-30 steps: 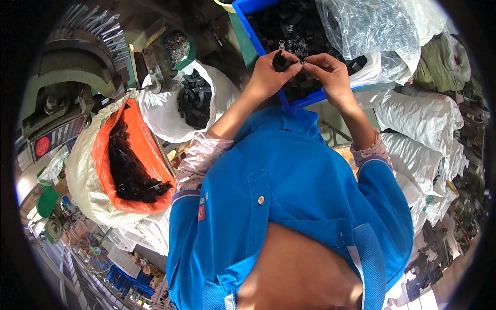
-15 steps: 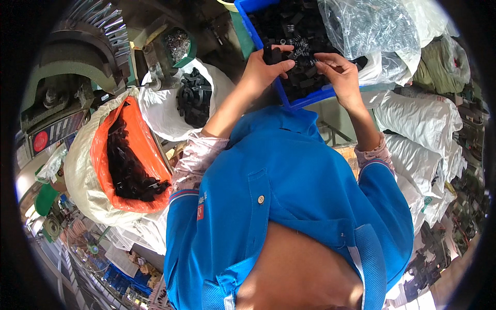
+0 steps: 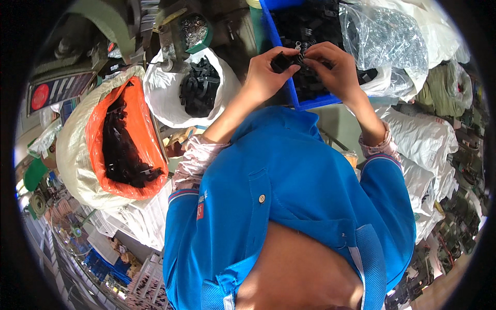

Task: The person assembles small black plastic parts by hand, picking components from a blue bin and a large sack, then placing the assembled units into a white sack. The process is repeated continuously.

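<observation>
My left hand [image 3: 264, 73] is closed around a black, block-like part [image 3: 281, 62] at the near left rim of the blue bin [image 3: 298, 101]. Close beside it, my right hand [image 3: 335, 71] pinches a small metal coil spring [image 3: 303, 58] against the part's right end. The fingers partly hide where the spring and part meet. Loose coil springs [image 3: 309, 32] lie just beyond my fingertips, on top of the dark pieces filling the bin.
A clear plastic bag of springs [image 3: 385, 39] rests over the bin's right side. To the left stand a white sack [image 3: 163, 103] and an orange-lined sack [image 3: 95, 139], both holding black parts. A green container [image 3: 206, 41] holds small metal pieces. White sacks [image 3: 418, 134] are piled at right.
My right hand has moved left, bringing the spring to the black part in my left hand. The view has shifted, so the bin and sacks appear in slightly different places.
</observation>
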`<move>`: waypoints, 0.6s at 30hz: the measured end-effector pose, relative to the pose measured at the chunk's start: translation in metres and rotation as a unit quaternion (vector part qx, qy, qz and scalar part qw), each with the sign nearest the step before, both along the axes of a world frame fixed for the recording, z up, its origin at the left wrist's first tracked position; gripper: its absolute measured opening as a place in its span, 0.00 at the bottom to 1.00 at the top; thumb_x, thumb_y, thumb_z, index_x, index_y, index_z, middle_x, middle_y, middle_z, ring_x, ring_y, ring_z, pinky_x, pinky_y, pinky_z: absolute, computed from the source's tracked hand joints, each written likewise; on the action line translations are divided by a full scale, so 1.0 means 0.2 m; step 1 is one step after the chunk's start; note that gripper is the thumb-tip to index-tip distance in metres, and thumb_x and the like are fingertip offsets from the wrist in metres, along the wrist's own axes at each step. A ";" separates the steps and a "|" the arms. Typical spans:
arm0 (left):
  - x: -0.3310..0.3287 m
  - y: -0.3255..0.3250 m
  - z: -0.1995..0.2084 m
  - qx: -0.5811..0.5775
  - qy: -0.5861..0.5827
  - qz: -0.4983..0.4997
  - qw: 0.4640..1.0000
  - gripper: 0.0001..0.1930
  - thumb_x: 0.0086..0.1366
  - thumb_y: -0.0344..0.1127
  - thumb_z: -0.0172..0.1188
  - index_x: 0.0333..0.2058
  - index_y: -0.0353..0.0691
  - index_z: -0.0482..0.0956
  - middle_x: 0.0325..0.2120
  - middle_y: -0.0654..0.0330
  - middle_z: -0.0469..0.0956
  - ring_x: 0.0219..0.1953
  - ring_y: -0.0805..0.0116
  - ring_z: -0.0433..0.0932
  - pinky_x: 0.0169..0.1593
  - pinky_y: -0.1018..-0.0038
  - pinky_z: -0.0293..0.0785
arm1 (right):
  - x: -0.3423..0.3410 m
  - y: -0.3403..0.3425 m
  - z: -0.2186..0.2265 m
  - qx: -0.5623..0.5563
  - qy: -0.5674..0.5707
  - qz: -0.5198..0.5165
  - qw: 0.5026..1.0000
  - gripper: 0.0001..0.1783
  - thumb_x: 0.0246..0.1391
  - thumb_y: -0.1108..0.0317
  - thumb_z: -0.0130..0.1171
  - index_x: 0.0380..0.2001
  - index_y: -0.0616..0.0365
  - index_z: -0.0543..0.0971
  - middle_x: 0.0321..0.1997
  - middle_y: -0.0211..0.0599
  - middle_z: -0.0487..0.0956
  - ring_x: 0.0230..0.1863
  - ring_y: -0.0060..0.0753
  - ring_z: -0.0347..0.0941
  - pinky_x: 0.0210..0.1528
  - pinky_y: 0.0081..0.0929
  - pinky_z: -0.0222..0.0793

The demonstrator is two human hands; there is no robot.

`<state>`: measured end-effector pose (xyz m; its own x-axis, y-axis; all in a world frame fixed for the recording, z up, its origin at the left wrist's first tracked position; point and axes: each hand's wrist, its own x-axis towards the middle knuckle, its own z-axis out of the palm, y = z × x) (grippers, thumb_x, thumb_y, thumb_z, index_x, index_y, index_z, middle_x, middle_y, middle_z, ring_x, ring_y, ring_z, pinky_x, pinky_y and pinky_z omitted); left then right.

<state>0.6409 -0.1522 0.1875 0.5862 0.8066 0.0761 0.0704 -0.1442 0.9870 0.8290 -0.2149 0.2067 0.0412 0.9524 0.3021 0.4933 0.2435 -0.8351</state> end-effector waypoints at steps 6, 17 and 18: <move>-0.05 -0.02 -0.01 0.048 -0.045 0.080 0.995 0.16 0.58 0.26 0.67 0.46 0.38 0.79 0.37 0.60 0.82 0.37 0.76 0.78 0.45 0.78 0.75 | -0.08 0.11 0.09 0.082 -0.107 0.078 0.988 0.10 0.49 0.81 0.60 0.37 0.62 0.80 0.36 0.45 0.79 0.37 0.50 0.78 0.39 0.31 0.75; -0.13 0.03 -0.01 -0.047 -0.099 0.126 0.986 0.08 0.62 0.27 0.64 0.39 0.34 0.79 0.36 0.62 0.80 0.37 0.77 0.77 0.42 0.79 0.75 | -0.21 0.02 -0.10 -0.223 0.454 0.008 0.863 0.20 0.59 0.70 0.60 0.52 0.68 0.73 0.46 0.44 0.79 0.44 0.32 0.78 0.48 0.28 0.76; -0.15 0.04 -0.02 -0.062 -0.075 0.114 0.989 0.07 0.61 0.28 0.65 0.38 0.35 0.79 0.37 0.62 0.80 0.38 0.77 0.77 0.44 0.79 0.74 | -0.22 0.02 -0.11 -0.213 0.489 -0.010 0.846 0.20 0.58 0.69 0.61 0.51 0.68 0.74 0.45 0.43 0.80 0.42 0.30 0.78 0.47 0.27 0.77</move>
<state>0.6112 -0.1449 0.1826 0.3776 0.9250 0.0414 -0.0621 -0.0193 0.9979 0.7849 -0.2115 0.1852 0.0898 0.9624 -0.2564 -0.4835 -0.1830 -0.8560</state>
